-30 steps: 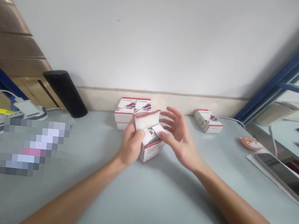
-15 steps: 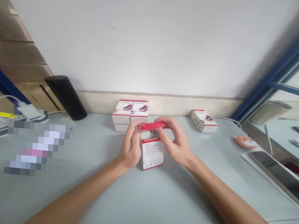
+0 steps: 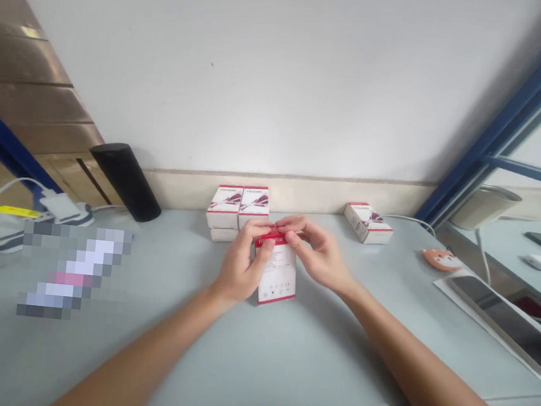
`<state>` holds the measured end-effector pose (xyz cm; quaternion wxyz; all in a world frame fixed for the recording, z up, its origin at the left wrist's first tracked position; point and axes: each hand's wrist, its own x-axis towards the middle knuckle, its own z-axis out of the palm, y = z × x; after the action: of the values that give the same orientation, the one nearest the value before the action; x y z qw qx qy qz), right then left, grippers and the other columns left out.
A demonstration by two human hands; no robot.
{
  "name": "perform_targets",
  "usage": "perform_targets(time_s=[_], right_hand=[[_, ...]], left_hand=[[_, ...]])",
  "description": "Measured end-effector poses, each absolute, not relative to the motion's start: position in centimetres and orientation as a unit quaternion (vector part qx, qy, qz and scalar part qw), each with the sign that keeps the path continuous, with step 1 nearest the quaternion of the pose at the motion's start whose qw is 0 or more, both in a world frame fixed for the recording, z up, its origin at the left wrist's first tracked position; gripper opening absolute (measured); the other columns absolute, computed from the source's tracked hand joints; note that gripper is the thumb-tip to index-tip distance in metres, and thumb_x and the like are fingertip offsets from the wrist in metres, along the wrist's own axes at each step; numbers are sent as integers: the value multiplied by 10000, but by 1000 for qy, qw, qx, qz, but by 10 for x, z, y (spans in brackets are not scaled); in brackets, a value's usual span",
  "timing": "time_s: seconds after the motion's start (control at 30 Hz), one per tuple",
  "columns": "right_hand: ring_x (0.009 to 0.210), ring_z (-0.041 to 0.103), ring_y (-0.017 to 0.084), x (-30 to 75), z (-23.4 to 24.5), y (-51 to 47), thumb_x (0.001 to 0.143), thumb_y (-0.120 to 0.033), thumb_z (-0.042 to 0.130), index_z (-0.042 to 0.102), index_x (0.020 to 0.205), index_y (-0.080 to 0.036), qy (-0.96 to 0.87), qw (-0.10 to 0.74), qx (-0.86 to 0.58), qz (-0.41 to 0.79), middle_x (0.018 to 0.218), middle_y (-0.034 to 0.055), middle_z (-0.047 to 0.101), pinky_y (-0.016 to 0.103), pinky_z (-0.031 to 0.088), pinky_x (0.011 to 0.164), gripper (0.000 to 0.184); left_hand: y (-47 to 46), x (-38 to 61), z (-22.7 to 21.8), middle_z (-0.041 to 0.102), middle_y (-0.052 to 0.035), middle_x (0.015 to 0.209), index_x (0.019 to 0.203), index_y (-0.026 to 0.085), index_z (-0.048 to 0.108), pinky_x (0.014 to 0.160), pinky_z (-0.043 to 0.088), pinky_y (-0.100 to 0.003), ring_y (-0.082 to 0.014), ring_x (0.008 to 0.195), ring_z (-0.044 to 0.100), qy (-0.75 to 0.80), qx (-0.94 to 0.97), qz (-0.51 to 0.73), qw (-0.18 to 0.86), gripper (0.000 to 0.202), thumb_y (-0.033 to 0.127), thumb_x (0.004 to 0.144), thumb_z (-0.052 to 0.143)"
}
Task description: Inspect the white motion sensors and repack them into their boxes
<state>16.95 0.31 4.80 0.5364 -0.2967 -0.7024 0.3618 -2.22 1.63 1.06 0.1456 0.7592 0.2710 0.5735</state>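
Box [image 3: 279, 279] tilted lengthwise; top end away

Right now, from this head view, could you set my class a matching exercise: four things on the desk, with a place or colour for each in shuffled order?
Things:
1. Carton with small icons
2. Tall cylinder
3. Small animal-faced item
4. Flat dark-screened device

Places and colours:
A. orange and white
B. on a white sheet
C. between the left hand and right hand
D. black

Pairs: 1-C, 2-D, 3-A, 4-B
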Motion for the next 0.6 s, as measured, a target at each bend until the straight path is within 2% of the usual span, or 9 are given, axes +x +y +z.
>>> perform_targets(time_s=[0.1, 0.17, 0.23, 0.27, 0.33, 0.4, 0.43, 0.5, 0.6], right_hand=[[1080, 692, 207, 166, 43, 6, 1025, -451, 617, 667, 926, -226, -701, 558, -306, 323, 1144, 74, 732, 381, 538, 948, 251], [1078, 688, 210, 166, 41, 7, 1033, -437, 600, 680, 926, -227, -710, 564, -310, 285, 1119, 81, 716, 384, 553, 936, 249], [1172, 658, 233, 167, 39, 6, 1021, -429, 617, 713, 1048, -239, -726, 558, -318, 247, 1242, 108, 660, 401, 564, 961, 215], [1223, 638, 246, 167, 38, 5, 1004, -429, 642, 700, 1186, -254, -734, 548, -323, 239, 1352, 122, 603, 415, 565, 985, 259], [1259, 624, 259, 166, 35, 1, 962, -431, 701, 520, 1487, -308, -742, 516, -336, 265, 1532, 137, 464, 437, 574, 1001, 568], [1181, 664, 248, 162, 32, -5, 952, -430, 714, 335, 1601, -337, -740, 472, -346, 331, 1529, 138, 484, 443, 590, 975, 757], [1139, 680, 241, 159, 30, -8, 958, -428, 706, 325, 1598, -331, -735, 459, -348, 358, 1476, 129, 542, 437, 597, 957, 751], [1105, 690, 240, 151, 28, -14, 961, -424, 703, 400, 1537, -306, -723, 463, -349, 375, 1369, 106, 633, 426, 599, 940, 662], [1093, 691, 256, 141, 32, -16, 914, -424, 761, 493, 1439, -292, -711, 518, -370, 298, 1326, 99, 672, 425, 598, 911, 604]], left_hand=[[18, -21, 11, 628, -81, 1275, 1209, 265, 542, 1043, 530, -419, -228, 1229, 634, 259, 764, 573, 144, 232, 301, 1004, 644], [17, -19, 11, 633, -75, 1259, 1194, 260, 552, 1049, 521, -410, -220, 1221, 636, 259, 762, 575, 147, 209, 289, 1007, 640], [16, -17, 14, 646, -75, 1236, 1170, 251, 562, 1031, 523, -393, -212, 1188, 646, 276, 741, 592, 154, 155, 303, 1030, 602], [15, -16, 16, 653, -76, 1216, 1158, 245, 561, 1016, 528, -385, -210, 1165, 651, 291, 717, 614, 157, 146, 326, 1039, 586], [15, -17, 21, 663, -71, 1147, 1128, 235, 543, 963, 544, -364, -206, 1096, 664, 336, 643, 668, 165, 171, 387, 1051, 562], [16, -19, 27, 666, -67, 1100, 1110, 234, 518, 915, 553, -347, -204, 1045, 671, 372, 576, 708, 167, 218, 443, 1053, 545], [17, -21, 30, 669, -69, 1102, 1110, 236, 508, 912, 552, -345, -205, 1042, 673, 377, 560, 720, 162, 237, 463, 1053, 539], [19, -25, 35, 673, -89, 1173, 1142, 237, 499, 958, 538, -356, -214, 1102, 668, 364, 561, 732, 134, 260, 482, 1058, 520], [24, -37, 42, 670, -108, 1250, 1222, 237, 507, 992, 520, -362, -215, 1144, 660, 358, 593, 715, 95, 271, 463, 1075, 483]])
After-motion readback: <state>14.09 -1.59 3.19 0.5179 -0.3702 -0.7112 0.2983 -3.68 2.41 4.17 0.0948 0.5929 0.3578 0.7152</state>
